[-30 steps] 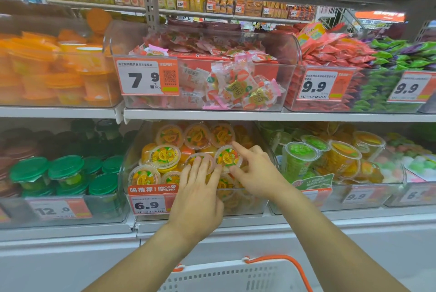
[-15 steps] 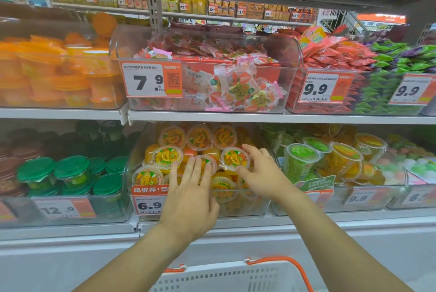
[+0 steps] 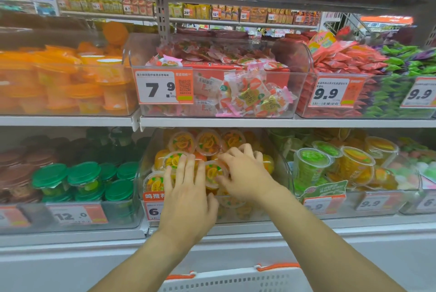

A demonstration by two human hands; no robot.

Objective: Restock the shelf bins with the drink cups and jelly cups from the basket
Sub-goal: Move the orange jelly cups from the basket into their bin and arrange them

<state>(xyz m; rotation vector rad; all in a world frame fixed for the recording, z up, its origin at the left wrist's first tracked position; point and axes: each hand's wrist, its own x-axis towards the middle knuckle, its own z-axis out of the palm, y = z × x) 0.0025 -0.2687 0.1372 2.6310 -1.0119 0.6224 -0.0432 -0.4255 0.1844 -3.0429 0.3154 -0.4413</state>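
Both hands reach into the clear bin (image 3: 286,173) at the middle of the lower shelf (image 3: 70,237), the one filled with orange jelly cups (image 3: 207,142). The left hand (image 3: 186,199) lies flat, palm down, its fingers straight and spread over the front cups, touching their foil lids without curling round any. The right hand (image 3: 245,173) sits just beside it to the right, fingers bent over the pile; its thumb and fingertips press on a jelly cup with an orange-fruit lid (image 3: 212,172) between the 2 hands, though whether it truly grips that cup cannot be told. An orange price tag (image 3: 153,206) on the bin's front is partly hidden behind the left wrist.

To the left on the same shelf stands a bin of green-lidded cups (image 3: 83,175) with a 12.0 tag (image 3: 75,215). To the right, another bin holds green and yellow drink cups (image 3: 311,164), tilted against each other.

On the upper shelf, a bin of orange-lidded cups (image 3: 59,79) sits at the left end, a bin of pink wrapped sweets (image 3: 250,96) with a 7.9 tag (image 3: 162,86) in the middle, and red packets (image 3: 342,60) at the right.

The white basket (image 3: 236,280) with its orange handle (image 3: 278,266) shows at the bottom edge, below the shelf front, between the forearms.
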